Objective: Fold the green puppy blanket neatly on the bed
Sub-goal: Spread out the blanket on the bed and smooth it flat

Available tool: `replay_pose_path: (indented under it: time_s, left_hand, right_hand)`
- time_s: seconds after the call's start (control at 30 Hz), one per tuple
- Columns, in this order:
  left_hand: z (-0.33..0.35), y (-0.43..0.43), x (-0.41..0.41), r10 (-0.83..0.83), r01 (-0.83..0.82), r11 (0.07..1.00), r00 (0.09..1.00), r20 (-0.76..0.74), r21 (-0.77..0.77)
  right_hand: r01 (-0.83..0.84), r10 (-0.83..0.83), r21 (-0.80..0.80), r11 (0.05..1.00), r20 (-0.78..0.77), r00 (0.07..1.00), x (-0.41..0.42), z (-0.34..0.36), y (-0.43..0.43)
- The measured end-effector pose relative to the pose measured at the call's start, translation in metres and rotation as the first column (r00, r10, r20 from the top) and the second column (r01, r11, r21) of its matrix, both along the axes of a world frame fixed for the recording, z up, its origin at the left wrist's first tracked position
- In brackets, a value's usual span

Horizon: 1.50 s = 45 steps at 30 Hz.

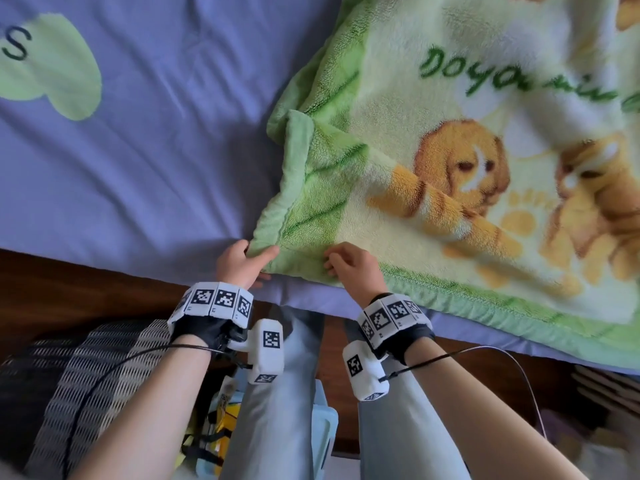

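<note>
Tagged wristbands [218, 299] are worn on both wrists. The near corner of the green puppy blanket [450, 150] is pinched by the left hand [242, 261]. The right hand [351, 268] is set just beside it, fingers curled onto the pile; whether the fabric is gripped cannot be told. The blanket is spread over the right part of the purple bed sheet [156, 133].
</note>
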State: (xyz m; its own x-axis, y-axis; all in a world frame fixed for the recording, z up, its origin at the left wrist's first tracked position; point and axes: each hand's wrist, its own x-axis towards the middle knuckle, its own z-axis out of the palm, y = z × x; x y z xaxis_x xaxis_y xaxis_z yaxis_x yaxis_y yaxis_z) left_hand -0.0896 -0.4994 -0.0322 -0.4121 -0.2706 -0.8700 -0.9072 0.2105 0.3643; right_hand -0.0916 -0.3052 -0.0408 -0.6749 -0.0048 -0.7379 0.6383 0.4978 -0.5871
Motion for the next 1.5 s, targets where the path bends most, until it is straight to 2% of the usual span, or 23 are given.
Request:
replay_pose_path:
  time_s: [0.1, 0.23, 0.33, 0.43, 0.57, 0.67, 0.77, 0.87, 1.0, 1.13, 1.2, 1.27, 1.37, 1.5]
  left_hand:
    - [-0.002, 0.014, 0.01, 0.171, -0.173, 0.983, 0.984, 0.046, 0.053]
    - [-0.006, 0.041, 0.024, 0.468, -0.467, 0.876, 0.883, 0.029, 0.121]
    - [-0.008, 0.052, 0.032, 0.551, -0.548, 0.83, 0.834, 0.002, 0.104]
    - [-0.01, 0.061, 0.039, 0.612, -0.609, 0.79, 0.791, -0.016, 0.07]
    - [-0.015, 0.068, 0.042, 0.618, -0.611, 0.783, 0.785, -0.039, 0.113]
    - [-0.022, 0.069, 0.043, 0.592, -0.592, 0.806, 0.803, -0.061, 0.021]
    - [-0.025, 0.065, 0.042, 0.523, -0.532, 0.842, 0.846, -0.104, -0.089]
    - [-0.025, 0.061, 0.047, 0.414, -0.428, 0.882, 0.903, -0.112, -0.196]
    - [-0.024, 0.046, 0.054, 0.301, -0.314, 0.903, 0.949, -0.09, -0.294]
    - [-0.023, 0.042, 0.057, 0.218, -0.218, 0.891, 0.975, -0.046, -0.399]
    - [-0.021, 0.041, 0.059, 0.186, -0.178, 0.869, 0.982, -0.027, -0.462]
    - [-0.019, 0.038, 0.061, 0.177, -0.163, 0.858, 0.984, -0.018, -0.487]
    - [-0.018, 0.033, 0.061, 0.162, -0.139, 0.866, 0.987, 0.007, -0.48]
    - [-0.015, 0.036, 0.055, 0.265, -0.226, 0.88, 0.964, 0.036, -0.419]
  right_hand:
    - [0.047, -0.047, -0.011, 0.999, 0.022, 0.999, 0.008, -0.001, 0.015]
    - [0.056, -0.058, 0.063, 0.996, 0.03, 0.998, 0.02, 0.001, 0.042]
    - [0.162, -0.17, 0.069, 0.984, 0.124, 0.978, 0.031, 0.002, 0.077]
    - [0.272, -0.296, 0.139, 0.952, 0.204, 0.933, 0.044, 0.003, 0.118]
    - [0.383, -0.445, 0.249, 0.89, 0.287, 0.848, 0.063, 0.003, 0.178]
    - [0.436, -0.527, 0.322, 0.84, 0.299, 0.795, 0.08, -0.004, 0.212]
    - [0.683, -0.738, 0.281, 0.674, 0.299, 0.605, 0.093, -0.01, 0.232]
    - [0.793, -0.828, 0.249, 0.556, 0.246, 0.504, 0.102, -0.012, 0.247]
    - [0.798, -0.833, 0.241, 0.552, 0.144, 0.534, 0.107, -0.014, 0.248]
    - [0.681, -0.729, 0.281, 0.676, 0.115, 0.675, 0.122, -0.012, 0.25]
    - [0.639, -0.695, 0.321, 0.699, 0.094, 0.713, 0.129, -0.009, 0.248]
    - [0.657, -0.707, 0.295, 0.694, 0.106, 0.699, 0.133, -0.007, 0.243]
    - [0.74, -0.77, 0.214, 0.637, 0.159, 0.618, 0.132, -0.003, 0.237]
    - [0.603, -0.674, 0.325, 0.728, 0.182, 0.716, 0.121, 0.001, 0.241]
